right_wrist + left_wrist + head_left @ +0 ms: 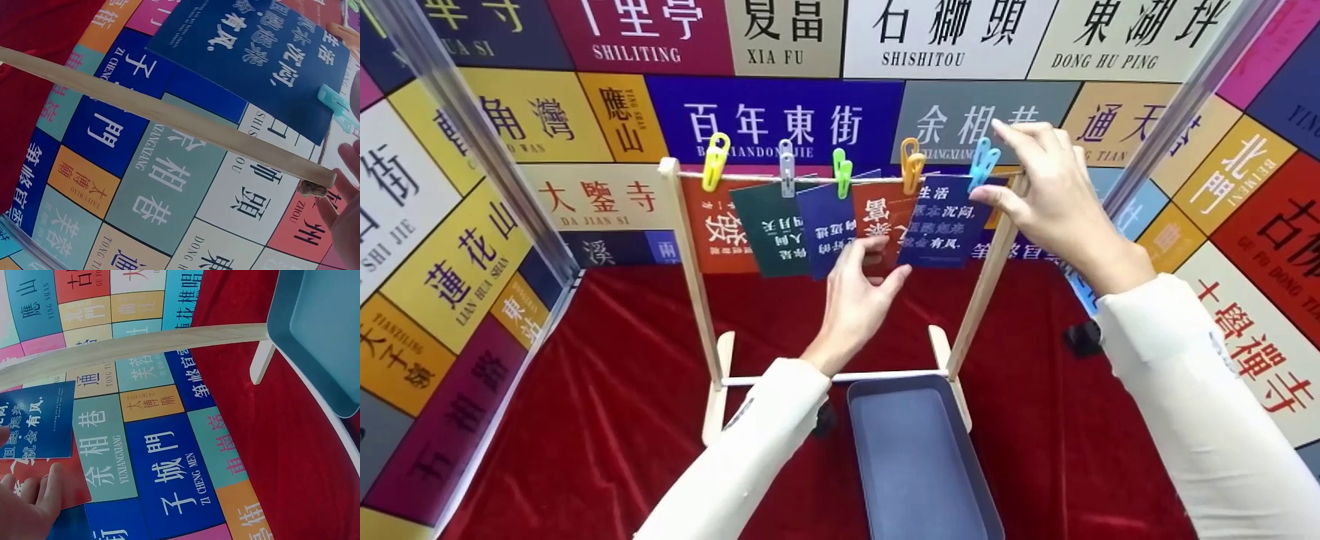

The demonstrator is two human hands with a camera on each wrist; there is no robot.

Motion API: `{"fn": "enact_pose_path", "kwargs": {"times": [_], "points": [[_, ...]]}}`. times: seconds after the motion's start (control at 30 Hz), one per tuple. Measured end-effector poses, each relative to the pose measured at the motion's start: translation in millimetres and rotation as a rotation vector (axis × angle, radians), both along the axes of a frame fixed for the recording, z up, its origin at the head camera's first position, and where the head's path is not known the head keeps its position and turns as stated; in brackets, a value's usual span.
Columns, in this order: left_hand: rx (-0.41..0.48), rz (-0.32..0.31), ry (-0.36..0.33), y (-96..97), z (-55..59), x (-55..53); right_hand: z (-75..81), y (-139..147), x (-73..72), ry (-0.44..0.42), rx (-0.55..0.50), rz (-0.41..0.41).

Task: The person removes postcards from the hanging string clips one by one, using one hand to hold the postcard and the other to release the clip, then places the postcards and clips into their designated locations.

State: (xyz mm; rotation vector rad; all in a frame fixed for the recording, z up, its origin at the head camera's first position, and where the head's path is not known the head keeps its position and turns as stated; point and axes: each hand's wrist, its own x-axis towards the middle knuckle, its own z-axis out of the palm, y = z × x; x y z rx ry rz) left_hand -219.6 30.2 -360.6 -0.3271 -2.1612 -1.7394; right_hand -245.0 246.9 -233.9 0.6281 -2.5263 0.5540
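Observation:
Five paper cards hang from a string on a wooden frame (pixel 695 277). The dark blue card (pixel 945 225) at the right end hangs under a light blue clothespin (pixel 984 163). My right hand (pixel 1054 191) is beside that clothespin, thumb and fingers spread apart around it. In the right wrist view the blue card (pixel 253 56) and the light blue clothespin (pixel 336 108) show close to the fingers. My left hand (pixel 859 300) is in front of the orange-red card (pixel 885 214), low on it, fingers loosely bent. The left wrist view shows this hand (pixel 34 509) overlapping the red card (pixel 70 486).
A yellow clothespin (pixel 715 161), a grey one (pixel 787 169), a green one (pixel 841 172) and an orange one (pixel 912 166) sit along the string. A grey tray (pixel 915 457) lies on the red cloth (pixel 585 420) before the frame. Printed panels (pixel 772 116) stand behind.

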Motion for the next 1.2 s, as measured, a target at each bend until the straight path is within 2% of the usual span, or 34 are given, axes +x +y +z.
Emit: {"fn": "enact_pose_path", "kwargs": {"times": [0.13, 0.33, 0.7, 0.97, 1.2], "points": [[0.038, -0.003, -0.033, 3.0, 3.4, -6.3, 6.4, -3, -3.4, -0.076, -0.037, -0.001], [0.034, 0.016, -0.080, 11.3, 6.6, -13.7, 9.4, -5, -7.1, -0.160, -0.087, 0.024], [0.018, 0.060, -0.118, 23.5, 8.7, -19.3, 17.4, -8, -12.3, -0.283, -0.128, 0.015], [0.027, 0.092, -0.150, 30.3, 10.0, -24.0, 18.5, -9, -13.5, -0.293, -0.181, -0.017], [0.110, 0.092, -0.197, 32.2, 10.8, -26.7, 18.5, -10, -14.5, -0.314, -0.237, -0.032]]}}
